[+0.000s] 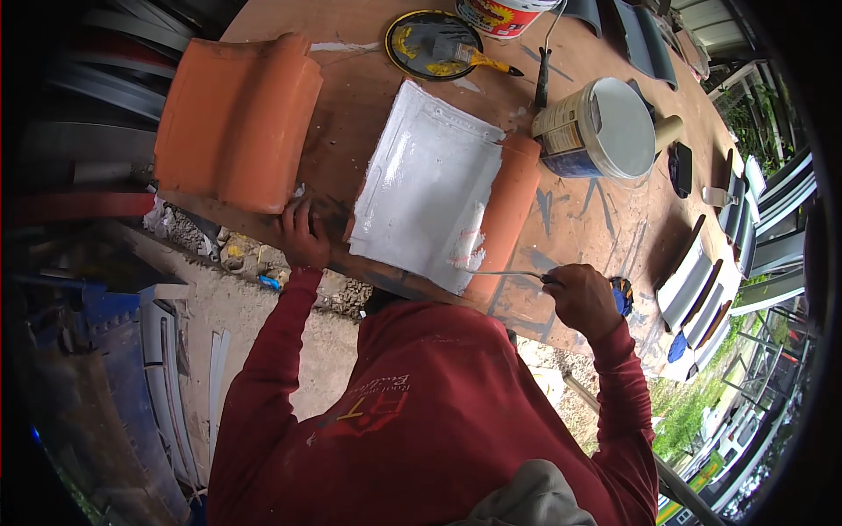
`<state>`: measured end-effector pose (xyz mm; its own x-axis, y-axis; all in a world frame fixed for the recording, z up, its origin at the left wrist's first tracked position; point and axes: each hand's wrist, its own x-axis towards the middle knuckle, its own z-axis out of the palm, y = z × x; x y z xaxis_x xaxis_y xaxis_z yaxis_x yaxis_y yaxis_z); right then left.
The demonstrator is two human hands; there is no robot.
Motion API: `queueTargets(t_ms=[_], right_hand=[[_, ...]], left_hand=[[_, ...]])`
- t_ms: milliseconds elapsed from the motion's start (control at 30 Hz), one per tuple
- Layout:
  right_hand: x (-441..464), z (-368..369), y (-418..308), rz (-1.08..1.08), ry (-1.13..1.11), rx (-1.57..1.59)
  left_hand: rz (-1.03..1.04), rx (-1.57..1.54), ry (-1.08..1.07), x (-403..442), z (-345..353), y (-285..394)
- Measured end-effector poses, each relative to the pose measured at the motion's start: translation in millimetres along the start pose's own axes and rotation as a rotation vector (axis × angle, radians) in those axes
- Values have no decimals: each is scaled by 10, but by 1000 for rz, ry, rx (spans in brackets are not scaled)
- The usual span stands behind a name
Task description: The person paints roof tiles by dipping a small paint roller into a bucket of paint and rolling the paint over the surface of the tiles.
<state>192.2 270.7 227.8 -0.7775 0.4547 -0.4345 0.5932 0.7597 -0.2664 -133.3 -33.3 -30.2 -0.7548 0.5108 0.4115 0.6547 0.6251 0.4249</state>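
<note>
A clay roof tile (510,215) lies on the table in front of me, its flat part coated in wet-looking white paint (430,180) and its raised right side bare orange. My right hand (581,298) is closed round the black handle of what looks like a small paint roller (513,273). Its thin wire frame reaches left to the tile's lower right part, where the white-covered end blends with the paint. My left hand (304,232) rests at the table edge with its fingers extended, beside the lower right corner of an unpainted orange roof tile (241,127).
A tilted-looking white paint bucket (627,127) stands right of the painted tile. Behind it lie a round lid (408,63) with a paintbrush (478,58) on it, and another bucket (502,16). A wire-framed tool with a dark handle (543,79) and a black phone-like object (680,169) are nearby.
</note>
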Motion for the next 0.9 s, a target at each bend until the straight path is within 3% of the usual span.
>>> queueTargets(t_ms=[200,467,600,733,767,900], right_hand=[[-309,-399,-158,64,101,-13],[604,356,-225,-8,139,15],[664,110,-268,-68,216,87],[780,-109,105,3,234,396],[804,-161,137,220,114,660],[897,45,285,273,186,739]], left_hand=[[-7,-15,3,-2,24,0],[12,-27,19,3,24,24],[-6,1,13,1,27,3],[-12,-2,18,-19,39,-4],[-19,-8,16,-19,41,-7],[-1,12,17,10,9,24]])
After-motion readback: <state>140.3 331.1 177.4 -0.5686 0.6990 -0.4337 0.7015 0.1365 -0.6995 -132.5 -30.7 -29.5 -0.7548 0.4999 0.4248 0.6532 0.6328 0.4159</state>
